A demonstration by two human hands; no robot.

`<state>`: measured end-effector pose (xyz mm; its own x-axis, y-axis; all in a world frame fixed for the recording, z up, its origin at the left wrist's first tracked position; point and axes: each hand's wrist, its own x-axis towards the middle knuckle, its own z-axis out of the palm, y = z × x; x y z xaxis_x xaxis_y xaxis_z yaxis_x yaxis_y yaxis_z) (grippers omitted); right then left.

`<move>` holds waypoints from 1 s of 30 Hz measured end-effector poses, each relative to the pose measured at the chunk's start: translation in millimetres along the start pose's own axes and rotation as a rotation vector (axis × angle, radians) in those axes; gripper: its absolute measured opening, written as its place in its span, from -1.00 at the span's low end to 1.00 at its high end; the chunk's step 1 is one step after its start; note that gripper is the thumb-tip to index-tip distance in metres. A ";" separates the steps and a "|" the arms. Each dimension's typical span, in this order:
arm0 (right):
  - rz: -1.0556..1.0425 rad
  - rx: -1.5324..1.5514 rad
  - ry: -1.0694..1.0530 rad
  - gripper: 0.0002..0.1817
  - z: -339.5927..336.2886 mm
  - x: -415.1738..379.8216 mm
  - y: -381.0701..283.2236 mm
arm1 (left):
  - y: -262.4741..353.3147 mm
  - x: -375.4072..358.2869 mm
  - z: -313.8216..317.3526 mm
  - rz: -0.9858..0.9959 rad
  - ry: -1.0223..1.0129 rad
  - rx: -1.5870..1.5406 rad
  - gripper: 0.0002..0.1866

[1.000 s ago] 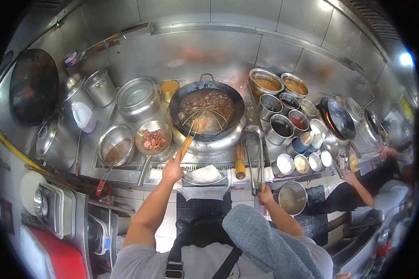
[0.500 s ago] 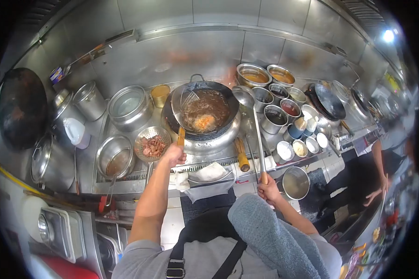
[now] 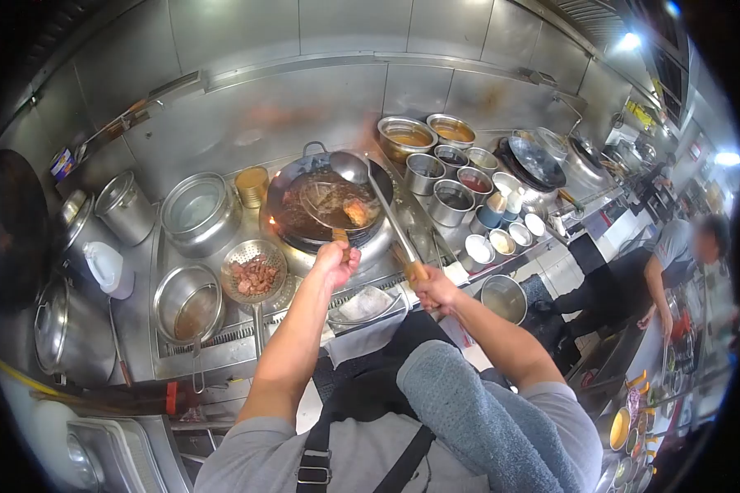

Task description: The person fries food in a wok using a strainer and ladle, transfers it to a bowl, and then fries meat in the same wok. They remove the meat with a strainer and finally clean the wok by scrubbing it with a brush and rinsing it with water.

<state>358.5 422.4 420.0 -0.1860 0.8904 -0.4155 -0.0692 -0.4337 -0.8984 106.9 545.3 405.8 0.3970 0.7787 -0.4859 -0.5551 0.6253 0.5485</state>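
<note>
My left hand (image 3: 337,264) is closed around the wooden handle of a wire skimmer (image 3: 321,200), whose round mesh lies down in the dark wok (image 3: 293,174). A golden-brown lump of frying food (image 3: 356,213) sits at the right part of the mesh, amid bubbling brown oil. My right hand (image 3: 434,289) grips the wooden end of a long ladle (image 3: 396,222). The ladle's bowl hangs over the far side of the wok, apart from the food. Small flames show at the wok's left rim.
Left of the wok stand a perforated strainer (image 3: 255,244) with meat pieces, a pot with a sieve (image 3: 166,289) and a large pot (image 3: 169,215). Several sauce containers (image 3: 452,203) line the right. A co-worker (image 3: 674,255) stands at the far right.
My left hand has lowered the skimmer into the wok, by the food. My right hand has moved forward and left, bringing the ladle's bowl over the wok. The view has turned right.
</note>
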 end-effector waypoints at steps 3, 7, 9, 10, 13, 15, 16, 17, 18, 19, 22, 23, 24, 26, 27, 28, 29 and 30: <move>-0.145 -0.087 -0.004 -0.71 2.7 -8.6 -31.6 | 8.7 -10.0 -4.7 -0.062 -0.072 -0.130 -0.86; -0.336 0.106 -0.184 -0.65 2.9 -11.8 -61.3 | 1.0 -40.1 -10.9 -0.015 -0.142 -0.290 -0.88; -0.348 0.000 -0.128 -0.50 12.0 -12.2 -81.3 | -18.1 -23.8 -16.6 0.063 -0.234 -0.212 -0.87; -0.412 -0.035 -0.090 -0.45 12.3 -7.7 -87.2 | -23.2 -24.5 -5.1 0.074 -0.245 -0.240 -0.86; -0.469 -0.089 -0.027 -0.38 21.1 -8.1 -114.8 | -23.1 -7.3 11.7 0.040 -0.365 -0.361 -0.80; -0.447 -0.116 0.008 -0.39 17.6 -6.2 -124.2 | -17.3 0.1 20.7 -0.048 -0.422 -0.402 -0.77; -0.442 -0.108 -0.011 -0.39 14.3 -4.6 -127.8 | -20.3 0.3 25.2 -0.059 -0.420 -0.402 -0.77; -0.438 -0.103 -0.004 -0.39 11.1 -2.8 -129.4 | -25.2 -0.7 29.1 -0.014 -0.403 -0.317 -0.76; -0.426 -0.050 -0.043 -0.37 7.9 0.4 -130.9 | -27.4 -1.8 34.0 0.034 -0.386 -0.229 -0.75; -0.414 0.004 -0.084 -0.34 4.4 5.9 -131.1 | -28.4 -1.4 36.7 0.028 -0.383 -0.225 -0.75; -0.314 0.199 -0.217 -0.39 -13.3 34.1 -128.9 | -27.7 10.8 35.6 0.119 -0.400 -0.166 -0.73; -0.252 0.332 -0.308 -0.42 -20.1 47.4 -131.8 | -28.1 14.7 36.3 0.125 -0.392 -0.161 -0.73; -0.224 0.408 -0.346 -0.49 -26.9 59.2 -134.7 | -29.3 16.1 39.2 0.170 -0.377 -0.107 -0.75; -0.114 0.518 -0.389 -0.55 -51.1 93.7 -138.0 | -27.5 15.6 48.3 0.234 -0.344 -0.046 -0.82; -0.055 0.510 -0.354 -0.56 -59.2 102.0 -139.3 | -25.9 21.1 49.0 0.228 -0.334 -0.043 -0.82; -0.048 0.517 -0.359 -0.56 -67.9 104.5 -133.9 | -20.9 25.7 47.3 0.217 -0.291 -0.014 -0.85; -0.077 0.375 -0.339 -0.49 -77.2 104.4 -126.3 | -15.3 31.0 47.5 0.214 -0.250 0.010 -0.88; -0.108 0.233 -0.323 -0.42 -81.6 107.4 -122.7 | -9.9 35.5 48.5 0.226 -0.238 0.007 -0.88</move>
<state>427.1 582.5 473.9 -0.4607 0.8595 -0.2213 -0.3180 -0.3926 -0.8630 161.9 569.3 416.1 0.4247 0.8875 -0.1787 -0.6443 0.4350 0.6290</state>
